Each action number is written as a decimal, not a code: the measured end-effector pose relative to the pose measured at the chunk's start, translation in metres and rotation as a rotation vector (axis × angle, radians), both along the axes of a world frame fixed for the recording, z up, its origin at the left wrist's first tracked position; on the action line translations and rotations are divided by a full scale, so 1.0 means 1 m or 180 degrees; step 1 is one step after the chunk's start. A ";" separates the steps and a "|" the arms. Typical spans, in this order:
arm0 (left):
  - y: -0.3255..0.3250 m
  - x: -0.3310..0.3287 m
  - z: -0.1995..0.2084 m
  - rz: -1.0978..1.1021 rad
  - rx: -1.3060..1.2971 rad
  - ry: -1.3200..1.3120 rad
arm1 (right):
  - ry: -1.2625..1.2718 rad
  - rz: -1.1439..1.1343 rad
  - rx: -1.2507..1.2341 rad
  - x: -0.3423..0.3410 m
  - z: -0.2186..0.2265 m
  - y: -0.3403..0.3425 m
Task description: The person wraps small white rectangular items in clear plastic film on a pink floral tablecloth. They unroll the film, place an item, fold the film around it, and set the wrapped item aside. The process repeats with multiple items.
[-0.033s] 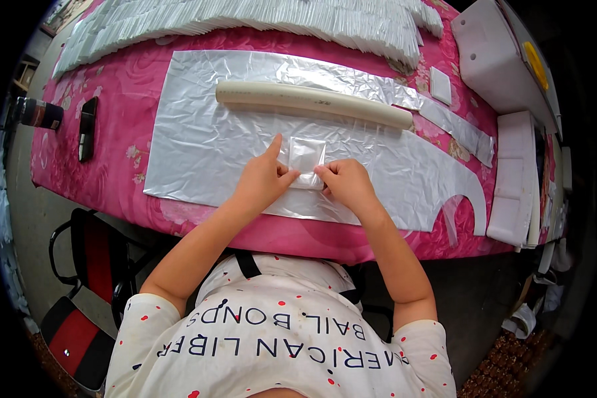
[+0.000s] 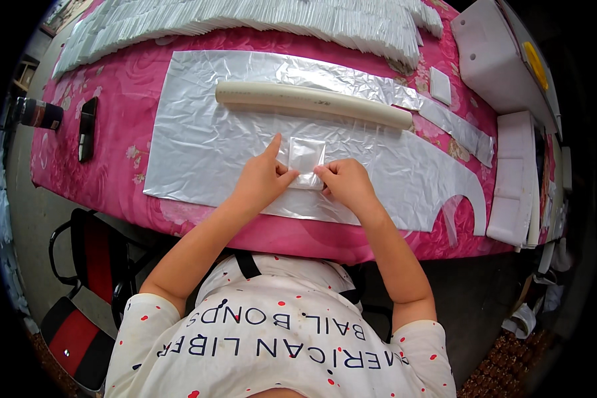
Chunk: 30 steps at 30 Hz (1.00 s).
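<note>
A small square packet of folded clear plastic (image 2: 307,154) lies on a spread-out sheet of thin, whitish plastic film (image 2: 199,152). My left hand (image 2: 264,179) is at the packet's near left corner, its thumb on the edge and its index finger pointing away from me. At the near right corner my right hand (image 2: 345,182) pinches the edge between thumb and curled fingers. A folded strip shows along the packet's near side, between my two thumbs. Beyond the packet a long cream plastic pipe (image 2: 312,103) rests across the film.
Tightly stacked white folded packets (image 2: 245,16) line the table's far side. One white packet (image 2: 440,86) lies by itself at the right, near white foam boxes (image 2: 513,179). A black phone (image 2: 87,129) and a dark jar (image 2: 41,113) are at the left on the pink floral tablecloth (image 2: 123,86).
</note>
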State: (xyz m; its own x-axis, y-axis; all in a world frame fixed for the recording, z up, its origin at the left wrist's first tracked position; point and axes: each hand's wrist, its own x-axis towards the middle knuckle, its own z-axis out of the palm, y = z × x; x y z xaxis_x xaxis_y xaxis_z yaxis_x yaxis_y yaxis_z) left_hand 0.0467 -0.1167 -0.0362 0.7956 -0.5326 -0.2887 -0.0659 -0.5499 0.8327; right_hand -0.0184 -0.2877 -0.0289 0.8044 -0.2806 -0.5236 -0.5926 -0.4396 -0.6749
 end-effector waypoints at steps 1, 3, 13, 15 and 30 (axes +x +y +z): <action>0.001 0.001 0.005 -0.0011 0.0021 0.0124 | 0.0072 -0.0009 -0.0001 0.001 0.000 0.000; 0.004 0.001 0.002 -0.0115 -0.0044 -0.0476 | 0.0158 0.0029 -0.0062 0.003 0.003 0.000; -0.018 -0.022 -0.023 -0.1317 0.0325 -0.2255 | 0.0014 0.0082 -0.0221 0.000 -0.001 0.004; -0.021 -0.022 -0.029 -0.1352 0.0478 -0.2206 | 0.0002 0.0025 -0.0270 -0.001 -0.002 0.005; 0.006 -0.036 -0.021 -0.2039 0.0471 -0.2139 | -0.0123 0.0094 -0.0221 -0.061 0.013 -0.012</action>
State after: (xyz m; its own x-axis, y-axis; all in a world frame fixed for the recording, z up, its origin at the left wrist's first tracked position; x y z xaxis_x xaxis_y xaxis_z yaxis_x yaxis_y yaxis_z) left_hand 0.0105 -0.1104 -0.0569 0.3881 -0.9213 0.0249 -0.8341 -0.3396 0.4347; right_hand -0.0791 -0.3001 -0.0156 0.8321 -0.2910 -0.4721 -0.5529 -0.5030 -0.6643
